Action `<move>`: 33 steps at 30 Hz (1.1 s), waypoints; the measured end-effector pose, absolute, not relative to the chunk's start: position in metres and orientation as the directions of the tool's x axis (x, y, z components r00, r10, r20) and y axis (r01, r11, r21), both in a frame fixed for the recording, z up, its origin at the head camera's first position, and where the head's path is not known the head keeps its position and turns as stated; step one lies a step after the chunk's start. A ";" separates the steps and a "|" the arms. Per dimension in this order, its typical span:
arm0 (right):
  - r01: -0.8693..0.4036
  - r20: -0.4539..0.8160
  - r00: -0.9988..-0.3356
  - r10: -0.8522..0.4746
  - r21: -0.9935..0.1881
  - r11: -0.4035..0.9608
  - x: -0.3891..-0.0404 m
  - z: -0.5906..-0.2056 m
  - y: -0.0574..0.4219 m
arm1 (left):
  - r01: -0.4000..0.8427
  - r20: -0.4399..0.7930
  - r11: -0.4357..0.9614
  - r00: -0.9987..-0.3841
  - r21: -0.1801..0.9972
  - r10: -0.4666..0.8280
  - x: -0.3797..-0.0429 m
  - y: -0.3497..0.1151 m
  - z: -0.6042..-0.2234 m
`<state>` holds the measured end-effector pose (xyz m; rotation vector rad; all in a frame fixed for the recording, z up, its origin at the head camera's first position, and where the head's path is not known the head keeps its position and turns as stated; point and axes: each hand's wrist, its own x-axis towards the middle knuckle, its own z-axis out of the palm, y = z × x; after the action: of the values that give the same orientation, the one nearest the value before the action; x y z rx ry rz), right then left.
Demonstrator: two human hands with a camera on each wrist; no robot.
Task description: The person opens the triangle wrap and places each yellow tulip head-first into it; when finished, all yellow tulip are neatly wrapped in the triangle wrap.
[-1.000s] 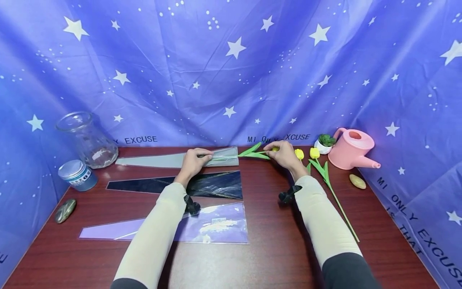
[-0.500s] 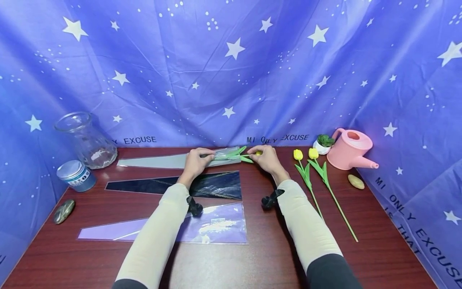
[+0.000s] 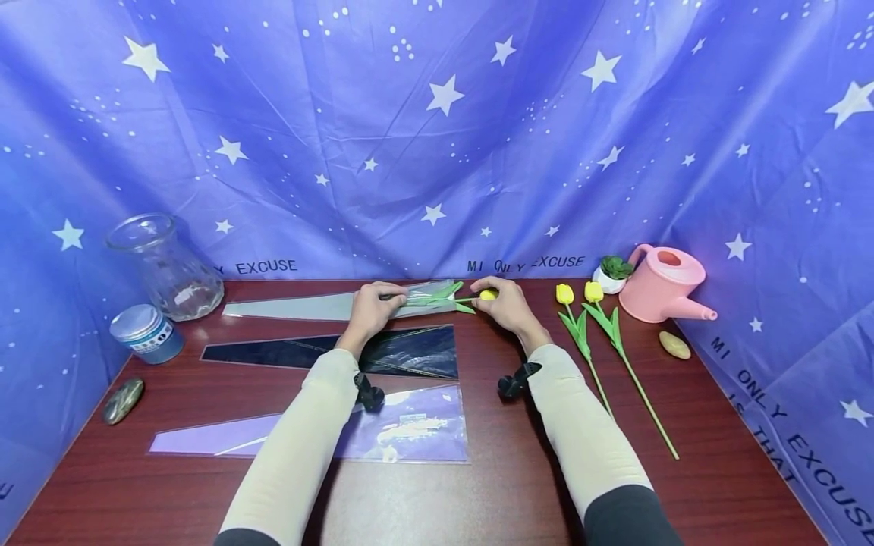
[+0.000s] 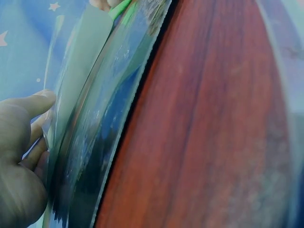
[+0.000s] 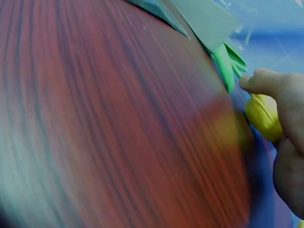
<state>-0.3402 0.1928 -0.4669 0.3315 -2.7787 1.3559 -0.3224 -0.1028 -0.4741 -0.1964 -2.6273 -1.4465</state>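
Observation:
In the head view my left hand point(image 3: 372, 309) pinches the upper edge of a tapered grey flower sleeve point(image 3: 293, 305) with a clear front. My right hand point(image 3: 504, 305) pinches a yellow tulip point(image 3: 488, 295) by the stem just under its bloom. Most of this tulip's green leaves lie inside the sleeve's wide mouth, and the bloom stays outside. The left wrist view shows the left thumb and fingers point(image 4: 40, 102) at the sleeve's clear film point(image 4: 102, 104). In the right wrist view the bloom point(image 5: 262, 115) sits beneath the right hand's fingers.
A black sleeve point(image 3: 410, 353) and a purple sleeve point(image 3: 416, 425) lie nearer. Two more yellow tulips point(image 3: 580, 334) lie right. A pink watering can point(image 3: 662, 280), potted succulent point(image 3: 614, 271) and stone point(image 3: 674, 345) stand beyond. Left are a glass vase point(image 3: 171, 273), blue jar point(image 3: 146, 334) and dark stone point(image 3: 124, 400).
My right hand has moved left with the tulip, sliding its stem and leaves farther into the grey sleeve. The left hand stays nearly in place on the sleeve.

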 end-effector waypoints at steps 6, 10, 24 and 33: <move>-0.241 0.101 -0.960 -0.260 -0.765 0.597 -0.337 -0.463 0.222 | 0.184 0.189 0.532 -0.981 0.826 0.045 -0.322 -0.102 -0.476; -0.247 0.101 -0.959 -0.263 -0.751 0.612 -0.334 -0.462 0.239 | 0.200 0.201 0.523 -0.978 0.828 0.057 -0.323 -0.098 -0.477; -0.269 0.190 -0.962 -0.196 -0.781 0.563 -0.335 -0.465 0.229 | 0.220 0.229 0.522 -0.972 0.824 0.048 -0.323 -0.102 -0.475; -0.262 0.190 -0.963 -0.193 -0.830 0.492 -0.336 -0.462 0.199 | 0.233 0.239 0.531 -0.969 0.815 0.059 -0.325 -0.104 -0.470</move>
<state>-0.3362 0.1990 -0.4620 0.4048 -2.6508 1.4949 -0.3247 -0.1041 -0.4703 -0.2496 -2.5848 -1.4176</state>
